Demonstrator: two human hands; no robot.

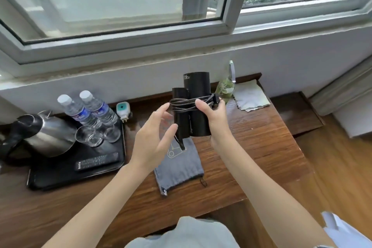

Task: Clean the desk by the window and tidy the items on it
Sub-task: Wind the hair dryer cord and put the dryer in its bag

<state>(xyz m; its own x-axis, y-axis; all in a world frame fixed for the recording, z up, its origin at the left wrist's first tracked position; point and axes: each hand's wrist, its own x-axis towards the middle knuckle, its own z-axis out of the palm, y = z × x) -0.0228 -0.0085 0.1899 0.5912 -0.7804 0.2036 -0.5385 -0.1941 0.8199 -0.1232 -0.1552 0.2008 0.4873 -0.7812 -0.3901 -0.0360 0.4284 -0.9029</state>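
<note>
A black hair dryer (196,94) with its cord (189,103) wound round the folded handle and barrel is held above the wooden desk (261,137). My right hand (213,115) grips the barrel from the right, thumb over the cord. My left hand (155,141) hovers just left of the dryer, fingers spread and relaxed, holding nothing. Below the dryer a grey-blue drawstring pouch (181,167) lies flat on the desk.
A black tray (60,177) at the left carries a steel kettle (44,135), two water bottles (88,110), glasses (88,137) and a remote (96,162). A small white plug-in device (123,109) lies behind it. A spray bottle (226,86) and grey cloth (250,96) sit at the back right.
</note>
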